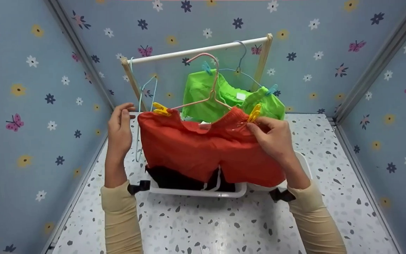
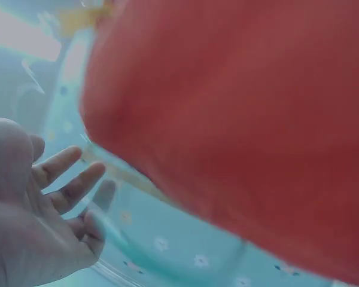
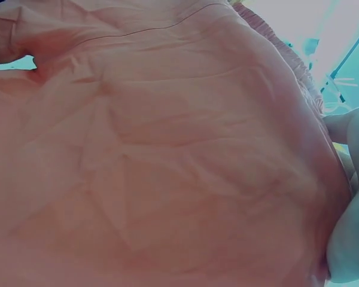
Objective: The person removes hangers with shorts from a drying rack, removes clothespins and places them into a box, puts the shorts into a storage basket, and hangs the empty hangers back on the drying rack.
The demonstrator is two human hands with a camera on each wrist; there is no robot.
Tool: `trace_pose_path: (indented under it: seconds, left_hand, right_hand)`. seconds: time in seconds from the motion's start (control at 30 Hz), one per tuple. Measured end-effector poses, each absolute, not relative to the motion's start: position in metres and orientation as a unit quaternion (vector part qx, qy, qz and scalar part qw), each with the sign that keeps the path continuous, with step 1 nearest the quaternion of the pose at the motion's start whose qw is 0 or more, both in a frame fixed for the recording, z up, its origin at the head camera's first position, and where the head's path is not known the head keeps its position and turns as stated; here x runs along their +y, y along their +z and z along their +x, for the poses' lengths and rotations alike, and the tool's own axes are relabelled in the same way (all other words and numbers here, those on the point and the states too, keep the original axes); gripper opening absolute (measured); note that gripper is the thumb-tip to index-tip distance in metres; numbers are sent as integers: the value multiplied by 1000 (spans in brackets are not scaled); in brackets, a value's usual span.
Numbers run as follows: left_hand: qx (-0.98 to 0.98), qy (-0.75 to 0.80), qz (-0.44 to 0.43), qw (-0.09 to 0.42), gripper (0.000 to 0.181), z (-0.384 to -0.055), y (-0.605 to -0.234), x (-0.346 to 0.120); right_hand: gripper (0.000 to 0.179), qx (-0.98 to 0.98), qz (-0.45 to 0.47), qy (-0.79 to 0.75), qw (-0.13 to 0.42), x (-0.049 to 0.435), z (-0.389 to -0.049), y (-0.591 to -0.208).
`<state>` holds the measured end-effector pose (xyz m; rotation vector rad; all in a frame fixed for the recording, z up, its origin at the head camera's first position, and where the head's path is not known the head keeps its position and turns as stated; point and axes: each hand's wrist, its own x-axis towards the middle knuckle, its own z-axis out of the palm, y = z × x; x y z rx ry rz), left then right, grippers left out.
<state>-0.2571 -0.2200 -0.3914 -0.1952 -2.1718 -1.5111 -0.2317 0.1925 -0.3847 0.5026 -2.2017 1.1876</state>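
Note:
Red shorts (image 1: 196, 151) hang from a pink hanger (image 1: 214, 79), held by a yellow clothespin (image 1: 161, 109) on the left and another yellow clothespin (image 1: 255, 113) on the right. My right hand (image 1: 276, 138) pinches the waistband's right corner beside that second clothespin. In the right wrist view the shorts (image 3: 167, 155) fill most of the picture and hide part of the hand. My left hand (image 1: 120, 130) is raised just left of the shorts, apart from them, its fingers loosely bent around nothing. The left wrist view also shows this empty hand (image 2: 48, 215).
Behind stands a rack with a white bar (image 1: 189, 52). Green shorts (image 1: 203, 95) hang there on a blue hanger (image 1: 242, 56); a bare light-blue hanger (image 1: 139, 106) hangs at its left end. A white basket (image 1: 196, 192) with black cloth (image 1: 174, 178) stands below, beside another white container (image 1: 305, 162).

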Motion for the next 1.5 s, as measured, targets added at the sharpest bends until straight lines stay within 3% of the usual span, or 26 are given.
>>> trace_pose_path:
  seconds: [0.4,0.5,0.83,1.27,1.5]
  left_hand:
    - [-795,-531,-28,290,38,-237,-436,-206]
    - [-787,-551,-26,278,37,-231,-442,-209]
    - [-753,-631,-80,171,46,-213,-429,-208]
    - [-712,-663,-81,215,29,-213,-444,-208]
    - [-726,-651,-91,204,38,-210,-448,-207]
  right_hand:
    - [16,-808,193,487,270,186,-228,-406]
    - [13,-804,188,501,260,182,-226,-414]
    - [7,-767,203,555,250,157,-208,-426]
    - [4,-735,188,616,211,145,-213,-475]
    - [4,-732,181,621,213,143,-213,-499]
